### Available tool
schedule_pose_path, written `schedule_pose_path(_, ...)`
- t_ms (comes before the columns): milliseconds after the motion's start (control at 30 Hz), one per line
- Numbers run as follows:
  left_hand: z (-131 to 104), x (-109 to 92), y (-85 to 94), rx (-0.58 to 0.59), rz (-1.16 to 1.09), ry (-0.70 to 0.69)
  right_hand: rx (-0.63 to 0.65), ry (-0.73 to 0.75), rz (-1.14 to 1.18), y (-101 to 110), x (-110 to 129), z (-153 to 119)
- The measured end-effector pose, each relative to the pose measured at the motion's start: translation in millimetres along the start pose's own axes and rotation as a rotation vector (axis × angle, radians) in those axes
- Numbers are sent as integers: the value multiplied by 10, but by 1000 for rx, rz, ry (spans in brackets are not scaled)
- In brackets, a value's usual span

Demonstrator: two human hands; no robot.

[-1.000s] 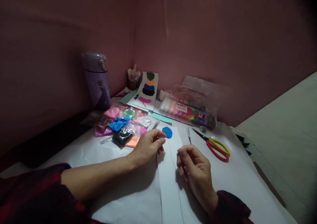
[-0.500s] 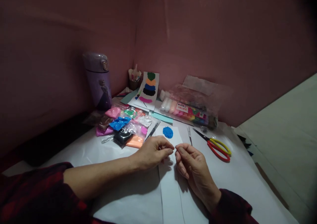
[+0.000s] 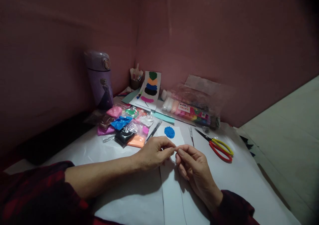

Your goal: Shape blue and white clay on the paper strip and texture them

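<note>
My left hand (image 3: 156, 153) and my right hand (image 3: 193, 162) meet at their fingertips above a white paper strip (image 3: 171, 198). Each hand has its thumb and index finger pinched together; whatever they hold is too small to make out. Just beyond the fingers, a round blue patch (image 3: 169, 132) with a rough surface lies on the strip. A dark pen (image 3: 154, 130) rests left of the patch, and a slim tool with a clear handle (image 3: 191, 135) lies to its right.
Scissors (image 3: 220, 149) with red and yellow handles lie at right. Colored clay packets (image 3: 122, 122) are heaped at left, by a purple bottle (image 3: 99, 80). Behind stand a painted card (image 3: 151, 87) and a cup of sticks (image 3: 136, 82); a plastic bag of clay (image 3: 191, 109) lies beside them.
The fingertips of my two hands have come together, closing the small gap between them. The whole view has shifted very slightly.
</note>
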State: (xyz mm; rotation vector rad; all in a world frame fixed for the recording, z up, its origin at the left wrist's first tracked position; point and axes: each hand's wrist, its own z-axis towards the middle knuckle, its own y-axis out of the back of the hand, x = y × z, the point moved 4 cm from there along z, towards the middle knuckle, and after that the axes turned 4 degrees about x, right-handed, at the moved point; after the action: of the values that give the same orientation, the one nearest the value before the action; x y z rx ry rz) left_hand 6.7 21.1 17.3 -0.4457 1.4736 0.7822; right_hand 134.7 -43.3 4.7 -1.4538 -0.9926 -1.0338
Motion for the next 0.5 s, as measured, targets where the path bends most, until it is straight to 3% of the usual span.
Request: schedule_pose_path(500, 9, -60, 21, -36, 280, -109, -17, 143, -269, -31, 16, -78)
